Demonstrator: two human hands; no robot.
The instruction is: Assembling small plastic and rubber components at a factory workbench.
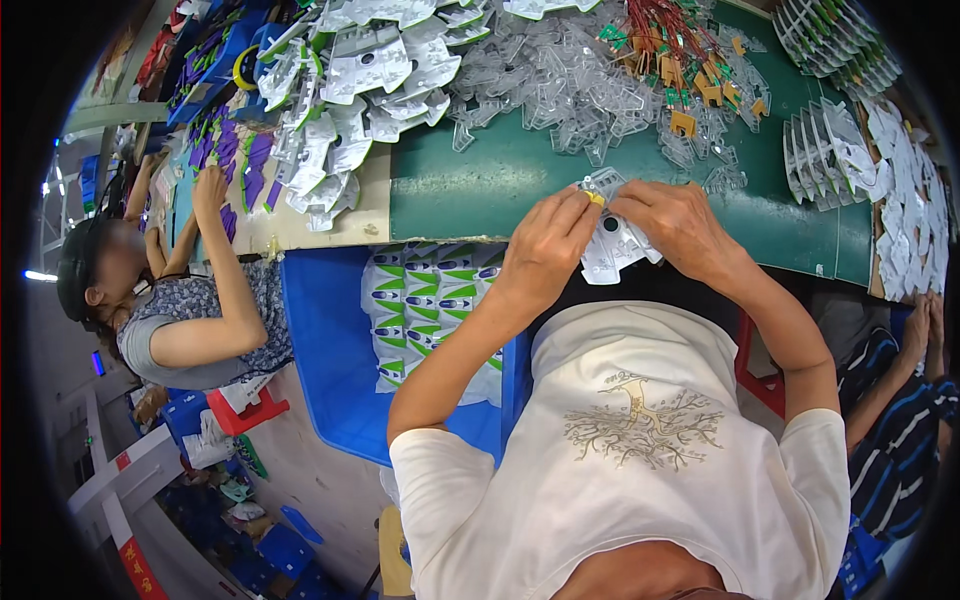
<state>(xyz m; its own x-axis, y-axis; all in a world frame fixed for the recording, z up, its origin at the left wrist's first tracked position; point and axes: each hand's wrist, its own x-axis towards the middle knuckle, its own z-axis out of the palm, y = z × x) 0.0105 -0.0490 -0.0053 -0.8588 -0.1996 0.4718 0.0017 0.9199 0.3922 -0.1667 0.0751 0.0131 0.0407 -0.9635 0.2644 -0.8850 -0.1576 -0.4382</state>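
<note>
A clear plastic blister shell (612, 245) is held between both hands just above the near edge of the green worktop (480, 180), in front of the person's chest. The left hand (548, 245) pinches its left side, thumb and fingers closed on the plastic, with a small yellow part (596, 198) showing at the fingertips. The right hand (678, 222) grips the shell's upper right edge, fingers curled over it.

Just beyond the hands, a loose heap of empty clear blister shells (560, 75) spreads across the worktop, and on top of it lies a tangle of small parts with red wires and yellow and green pieces (680, 50). To the right stand rows of stacked shells (825, 150). To the left, a pile of white backing cards (360, 70) overlaps the worktop's pale section.

Below the worktop's edge, left of the person, a blue bin (330, 350) holds stacked green-and-white packed cards (430, 300). Further left another person in a patterned top has a hand (210, 185) on purple cards (240, 165). At the right rim a third person's striped sleeve (900, 440) shows.
</note>
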